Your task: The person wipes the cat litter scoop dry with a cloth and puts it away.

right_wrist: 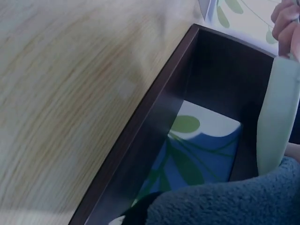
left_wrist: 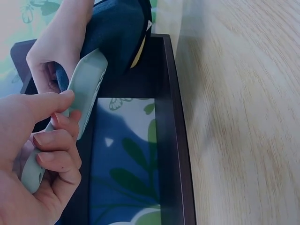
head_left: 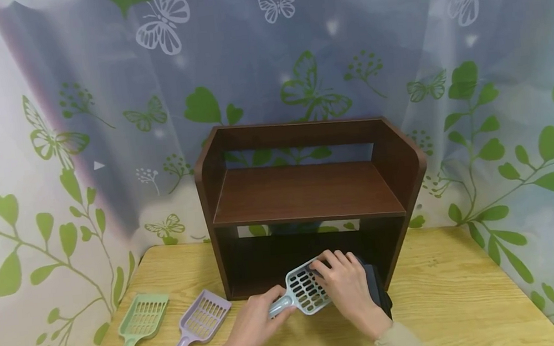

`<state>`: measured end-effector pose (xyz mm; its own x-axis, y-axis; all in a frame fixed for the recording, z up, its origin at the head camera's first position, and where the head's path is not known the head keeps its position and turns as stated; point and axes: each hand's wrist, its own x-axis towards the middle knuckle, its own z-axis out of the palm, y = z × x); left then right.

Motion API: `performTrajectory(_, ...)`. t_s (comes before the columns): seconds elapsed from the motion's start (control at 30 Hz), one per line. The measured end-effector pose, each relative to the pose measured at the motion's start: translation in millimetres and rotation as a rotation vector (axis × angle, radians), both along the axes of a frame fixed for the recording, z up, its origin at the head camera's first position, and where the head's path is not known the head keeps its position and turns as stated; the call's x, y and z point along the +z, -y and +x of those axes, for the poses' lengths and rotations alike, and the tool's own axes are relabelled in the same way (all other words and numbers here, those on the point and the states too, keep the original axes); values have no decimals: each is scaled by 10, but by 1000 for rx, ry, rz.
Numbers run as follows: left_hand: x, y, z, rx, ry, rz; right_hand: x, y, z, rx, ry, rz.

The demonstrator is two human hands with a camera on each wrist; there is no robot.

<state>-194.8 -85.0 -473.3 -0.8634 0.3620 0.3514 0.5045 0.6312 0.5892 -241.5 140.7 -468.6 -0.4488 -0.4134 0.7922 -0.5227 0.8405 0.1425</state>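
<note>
A light blue slotted litter scoop point(head_left: 291, 296) is tilted in front of the brown shelf, its handle gripped by my left hand point(head_left: 256, 321). In the left wrist view, the thumb lies along the scoop point(left_wrist: 88, 84) and the fingers curl round its handle. My right hand point(head_left: 345, 286) is at the far side of the scoop's head, fingertips over the slots. It holds a dark blue cloth point(head_left: 373, 280), mostly hidden behind the hand. Fuzzy texture shows on the cloth point(right_wrist: 234, 201) in the right wrist view, close against the scoop's end.
A green slotted scoop point(head_left: 143, 318) and a purple one point(head_left: 203, 318) lie on the wooden table point(head_left: 458, 289) at the left. The two-level brown shelf point(head_left: 309, 192) stands behind the hands, before a curtain point(head_left: 245, 48) printed with leaves and butterflies.
</note>
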Motion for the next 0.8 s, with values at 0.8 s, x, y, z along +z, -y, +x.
performTrajectory(0.8,74,-59,-34,0,7,14,218,115,139,129,41,14)
